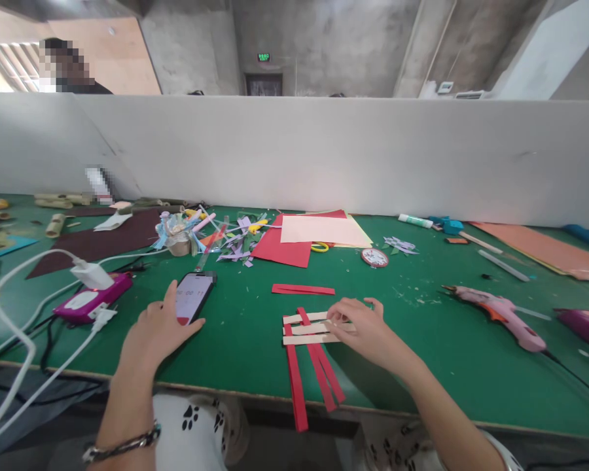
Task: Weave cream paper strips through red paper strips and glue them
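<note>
My left hand [152, 333] lies over the left edge of a smartphone [194, 296], its index finger and thumb stretched out against it. The phone lies face up on the green table, its screen lit with timer-like digits. My right hand [360, 327] is bent over the right ends of several cream paper strips [302, 330], its thumb and fingers pinched at one of them. These strips are woven crosswise with long red paper strips [296, 383], which hang past the table's front edge. One more red strip [303, 289] lies apart, just behind the weave.
Red and cream paper sheets [319, 229] lie at the back beside purple paper scraps [238, 242]. A pink glue gun [500, 314] is at right, a glue stick [415, 221] behind it. A purple power strip [93, 301] with white cables sits left. A white partition [294, 150] stands behind.
</note>
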A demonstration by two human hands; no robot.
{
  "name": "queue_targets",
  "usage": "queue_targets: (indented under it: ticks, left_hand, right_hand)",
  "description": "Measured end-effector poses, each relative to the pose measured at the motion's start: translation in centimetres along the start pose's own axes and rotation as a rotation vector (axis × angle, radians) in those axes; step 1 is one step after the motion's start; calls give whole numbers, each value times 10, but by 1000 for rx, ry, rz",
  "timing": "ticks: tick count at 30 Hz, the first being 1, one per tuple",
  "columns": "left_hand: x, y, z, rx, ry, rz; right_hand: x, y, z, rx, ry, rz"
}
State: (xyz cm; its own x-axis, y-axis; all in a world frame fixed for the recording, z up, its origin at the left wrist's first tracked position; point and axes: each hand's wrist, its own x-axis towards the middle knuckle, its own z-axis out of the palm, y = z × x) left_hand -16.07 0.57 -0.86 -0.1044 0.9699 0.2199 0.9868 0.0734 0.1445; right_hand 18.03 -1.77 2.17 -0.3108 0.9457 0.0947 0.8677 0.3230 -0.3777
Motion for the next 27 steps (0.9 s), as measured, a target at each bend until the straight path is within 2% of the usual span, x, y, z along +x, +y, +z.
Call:
queue_targets:
  ticks: [1, 2, 8, 10, 12, 15, 16, 18, 20, 23, 27]
  left_hand:
    - [0, 7, -3, 68, -26, -107]
    - [2, 14, -6, 121, -39, -150]
    - [16, 60, -20, 199, -122, -183]
    - [15, 76, -20, 233, -52, -115]
    - [7, 94, -17, 216, 59, 34]
    - [-16, 119, -10, 39, -97, 520]
    - [-24, 125, -7, -1, -139, 620]
    - [-38, 131, 0, -35, -199, 692]
    - [-46, 131, 7, -26, -255, 695]
    - [-50, 129, 12, -4, -304, 679]
    - [-47, 130, 13, 11, -295, 670]
  right_hand:
    - [-1, 1, 1, -21, 9, -13]
    - [-1, 3, 1, -40, 14, -27]
    - [-2, 5, -4, -68, -35, -51]
    - [-3, 2, -9, -90, -76, -64]
    - [-6, 0, -11, -99, -108, -92]
    - [-17, -2, -2, -30, -106, -158]
    - [-22, -2, 3, 2, -92, -173]
    - [-34, -4, 14, 30, -49, -175]
    - [-44, -8, 22, 20, -22, -176]
    - [-53, -16, 26, 9, -72, -182]
    - [-53, -20, 24, -1, -154, -213]
